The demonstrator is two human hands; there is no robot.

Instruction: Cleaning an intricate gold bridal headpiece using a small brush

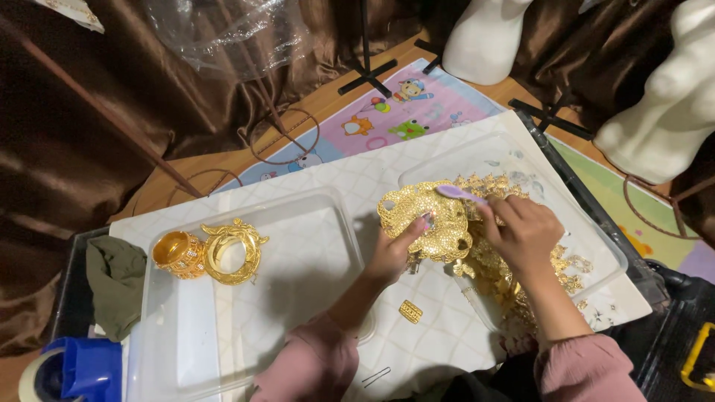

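The left hand [393,253] is gripping the lower edge of a large gold ornament [428,216], which is resting between both hands over the white quilted worktop [313,179]. The right hand [525,231] is clenching a lilac brush [460,194] and is touching its head to the ornament's top. Two gold bangles [212,254] are lying in a clear tray [298,208] well apart to the left.

Gold ornament [428,219], lilac brush [458,193], gold bangles [212,253], white quilted diamond-pattern board [313,182], olive cloth [115,283], possibly satin brown drapes [89,89].
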